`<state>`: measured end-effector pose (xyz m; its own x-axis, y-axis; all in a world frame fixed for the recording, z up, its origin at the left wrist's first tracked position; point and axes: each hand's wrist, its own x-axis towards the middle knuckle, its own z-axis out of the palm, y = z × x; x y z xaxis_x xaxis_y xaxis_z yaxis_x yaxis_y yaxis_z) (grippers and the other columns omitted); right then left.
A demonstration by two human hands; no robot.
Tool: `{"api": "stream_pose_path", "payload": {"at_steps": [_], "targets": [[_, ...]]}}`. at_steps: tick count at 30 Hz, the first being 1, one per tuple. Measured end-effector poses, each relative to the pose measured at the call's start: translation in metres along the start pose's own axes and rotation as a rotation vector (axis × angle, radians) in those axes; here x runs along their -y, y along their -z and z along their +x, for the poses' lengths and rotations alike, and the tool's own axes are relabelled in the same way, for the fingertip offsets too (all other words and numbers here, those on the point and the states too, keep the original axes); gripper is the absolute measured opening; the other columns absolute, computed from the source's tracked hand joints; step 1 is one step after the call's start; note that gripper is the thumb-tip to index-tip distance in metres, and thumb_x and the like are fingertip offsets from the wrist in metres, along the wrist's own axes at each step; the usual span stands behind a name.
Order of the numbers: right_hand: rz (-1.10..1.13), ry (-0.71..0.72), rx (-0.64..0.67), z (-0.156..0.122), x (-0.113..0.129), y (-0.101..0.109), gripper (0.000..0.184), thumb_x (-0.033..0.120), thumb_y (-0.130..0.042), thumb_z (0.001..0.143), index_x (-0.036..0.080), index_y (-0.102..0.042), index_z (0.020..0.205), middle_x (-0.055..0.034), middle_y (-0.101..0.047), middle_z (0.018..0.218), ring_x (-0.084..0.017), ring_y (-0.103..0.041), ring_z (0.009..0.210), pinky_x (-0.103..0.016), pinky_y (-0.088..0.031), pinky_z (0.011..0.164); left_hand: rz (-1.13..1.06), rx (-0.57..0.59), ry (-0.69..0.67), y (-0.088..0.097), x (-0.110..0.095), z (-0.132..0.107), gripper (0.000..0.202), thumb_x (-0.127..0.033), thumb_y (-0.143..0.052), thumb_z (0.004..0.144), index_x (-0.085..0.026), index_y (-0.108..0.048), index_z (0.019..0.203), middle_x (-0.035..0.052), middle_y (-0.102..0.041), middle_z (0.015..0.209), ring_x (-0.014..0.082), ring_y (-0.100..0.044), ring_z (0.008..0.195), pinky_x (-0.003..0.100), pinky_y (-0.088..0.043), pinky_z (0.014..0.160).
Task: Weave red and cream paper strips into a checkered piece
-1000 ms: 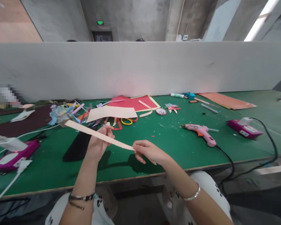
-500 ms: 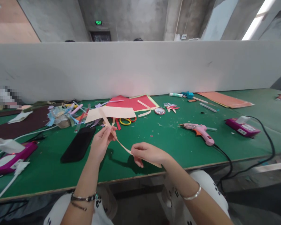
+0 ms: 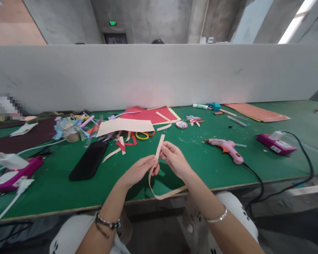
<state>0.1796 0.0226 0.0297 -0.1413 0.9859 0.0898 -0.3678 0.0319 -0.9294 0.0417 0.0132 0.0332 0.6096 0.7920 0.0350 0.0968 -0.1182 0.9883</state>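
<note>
A long peach paper strip [image 3: 159,145] is pinched between the fingertips of my left hand [image 3: 143,168]. Its short end points up, while the rest curves down in a loop and passes under my right wrist. My right hand [image 3: 175,158] is closed at the upper part of the same strip, thumb and fingertips against its edge. Left of my hands, peach and red paper strips [image 3: 121,145] lie crossed on the green table [image 3: 217,176]. Behind them are a wide peach paper sheet [image 3: 125,127] and yellow-handled scissors [image 3: 142,136], partly covered.
A black phone [image 3: 88,161] lies on the left, near a purple power strip [image 3: 18,174] with white cables. To the right are a pink glue gun [image 3: 228,147] and another purple power strip [image 3: 275,144]. Red paper [image 3: 148,114] and a round tin [image 3: 181,124] lie farther back.
My left hand has moved right, close to my right hand, which has risen. The held strip's end now stands up between them, its tail looping lower. Crossed strips on the left are uncovered.
</note>
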Motion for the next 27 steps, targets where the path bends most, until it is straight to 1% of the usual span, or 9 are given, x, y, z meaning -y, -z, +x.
{"api": "stream_pose_path", "payload": {"at_steps": [4,9,12,15,19,21,22,25,27], "targets": [[0.044,0.021,-0.004,0.000,0.004,0.001,0.032,0.044,-0.069,0.054,0.018,-0.052,0.063,0.0056,-0.050,0.055,-0.005,-0.041,0.050,-0.020,-0.034,0.051,-0.007,0.048,-0.019,0.001,0.001,-0.002,0.034,-0.045,-0.035,0.083,-0.018,-0.040,0.062,-0.0027,-0.045,0.057,0.0104,-0.040,0.055,0.024,-0.037,0.060],[0.066,0.001,0.000,-0.001,0.008,0.000,0.028,0.039,-0.069,0.056,0.017,-0.051,0.062,0.0022,-0.060,0.066,-0.004,-0.045,0.053,-0.019,-0.035,0.053,-0.069,0.092,-0.015,-0.001,0.000,-0.002,0.033,-0.041,-0.035,0.084,-0.018,-0.040,0.060,-0.0027,-0.045,0.057,0.0101,-0.040,0.055,0.024,-0.035,0.061],[0.063,-0.014,0.011,-0.002,0.010,0.000,0.025,0.035,-0.067,0.057,0.017,-0.049,0.061,0.0018,-0.061,0.063,-0.004,-0.044,0.050,-0.020,-0.035,0.052,-0.058,0.098,0.012,-0.002,0.000,-0.001,0.034,-0.041,-0.034,0.084,-0.018,-0.041,0.060,-0.0027,-0.045,0.056,0.0102,-0.040,0.055,0.024,-0.035,0.061],[0.044,-0.019,-0.023,-0.001,0.012,-0.001,0.021,0.028,-0.065,0.057,0.018,-0.047,0.062,0.0031,-0.060,0.060,-0.005,-0.045,0.048,-0.020,-0.035,0.051,-0.019,0.085,0.033,-0.002,0.000,0.001,0.035,-0.040,-0.032,0.085,-0.017,-0.043,0.060,-0.0024,-0.045,0.057,0.0101,-0.041,0.055,0.024,-0.036,0.063],[-0.074,0.017,-0.073,0.001,0.012,-0.001,0.017,0.023,-0.060,0.057,0.018,-0.045,0.063,0.0042,-0.058,0.058,-0.005,-0.045,0.048,-0.020,-0.036,0.051,0.034,0.067,0.044,-0.002,-0.001,0.002,0.036,-0.039,-0.030,0.085,-0.017,-0.042,0.059,-0.0017,-0.046,0.057,0.0106,-0.042,0.056,0.025,-0.037,0.063],[-0.195,0.049,-0.071,0.002,0.011,-0.001,0.016,0.026,-0.058,0.059,0.018,-0.044,0.061,0.0048,-0.055,0.056,-0.005,-0.044,0.046,-0.020,-0.035,0.049,0.052,0.032,0.034,-0.003,-0.001,0.002,0.032,-0.040,-0.032,0.083,-0.017,-0.044,0.064,-0.0014,-0.048,0.060,0.0111,-0.043,0.057,0.025,-0.038,0.061],[-0.262,0.076,-0.074,0.002,0.010,-0.001,0.016,0.027,-0.058,0.060,0.018,-0.044,0.061,0.0056,-0.053,0.054,-0.005,-0.043,0.045,-0.021,-0.035,0.048,0.074,0.002,0.021,-0.004,-0.001,0.002,0.027,-0.040,-0.036,0.081,-0.017,-0.046,0.069,-0.0016,-0.048,0.062,0.0113,-0.043,0.058,0.025,-0.038,0.059],[-0.419,0.172,-0.094,0.000,0.012,-0.002,0.015,0.026,-0.057,0.061,0.018,-0.044,0.065,0.0077,-0.046,0.052,-0.006,-0.041,0.045,-0.020,-0.033,0.046,0.214,-0.144,-0.043,-0.008,-0.001,0.004,0.021,-0.037,-0.051,0.072,-0.017,-0.048,0.074,-0.0029,-0.046,0.064,0.0112,-0.043,0.059,0.024,-0.038,0.057],[-0.502,0.202,-0.088,-0.002,0.016,-0.003,0.013,0.024,-0.056,0.061,0.018,-0.045,0.066,0.0077,-0.044,0.052,-0.006,-0.040,0.046,-0.020,-0.032,0.046,0.256,-0.263,-0.084,-0.009,-0.003,0.006,0.020,-0.037,-0.052,0.070,-0.017,-0.048,0.073,-0.0030,-0.047,0.065,0.0111,-0.044,0.059,0.023,-0.038,0.056]]}}
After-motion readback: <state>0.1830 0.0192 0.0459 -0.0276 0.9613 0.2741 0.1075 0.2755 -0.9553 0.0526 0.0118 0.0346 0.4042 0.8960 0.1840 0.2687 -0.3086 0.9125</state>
